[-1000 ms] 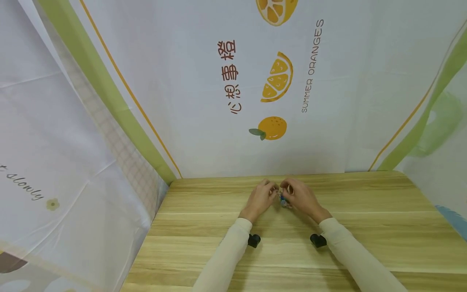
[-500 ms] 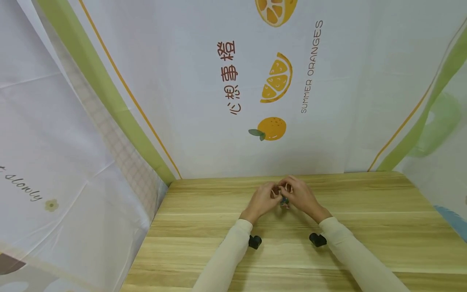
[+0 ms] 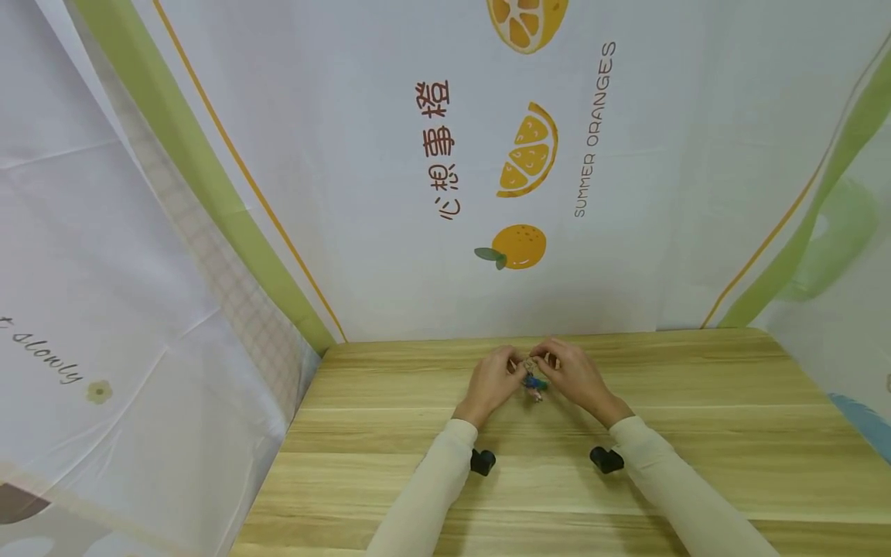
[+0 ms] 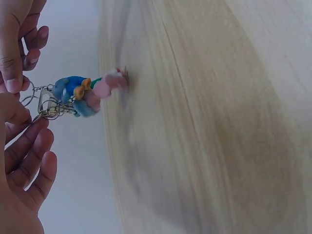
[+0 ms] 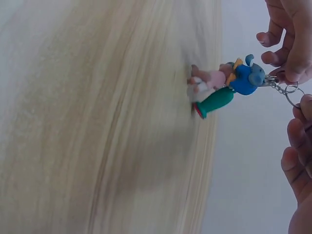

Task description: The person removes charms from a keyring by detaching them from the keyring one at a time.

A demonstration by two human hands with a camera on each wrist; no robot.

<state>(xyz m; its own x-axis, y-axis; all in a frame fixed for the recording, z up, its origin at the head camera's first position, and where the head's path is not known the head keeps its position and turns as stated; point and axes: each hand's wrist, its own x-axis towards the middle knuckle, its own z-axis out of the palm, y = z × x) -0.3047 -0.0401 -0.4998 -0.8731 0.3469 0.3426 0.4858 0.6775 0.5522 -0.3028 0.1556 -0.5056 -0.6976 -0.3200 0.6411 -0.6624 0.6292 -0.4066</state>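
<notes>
A bunch of keychains with small coloured figures (image 3: 534, 382) hangs between both hands, over the far middle of the wooden table. In the left wrist view, the bunch shows a blue figure (image 4: 74, 87) with an orange bow, a pink one (image 4: 110, 86) and metal rings (image 4: 48, 106). A green figure (image 5: 217, 100) with a red base shows in the right wrist view. My left hand (image 3: 493, 383) pinches the bunch's metal rings and clasps. Opposite it, my right hand (image 3: 572, 377) pinches another metal ring (image 5: 295, 97). The figures' lower ends are close to the tabletop; contact is unclear.
The wood-grain table (image 3: 390, 425) ends at a white curtain (image 3: 390, 294) printed with oranges. More cloth (image 3: 174, 402) hangs along the left side. Black wrist-worn devices (image 3: 607, 459) show beneath both forearms.
The hands were closer together half a second ago, and have drawn slightly apart. The figures now hang lower and a little further left, more exposed between the fingers.
</notes>
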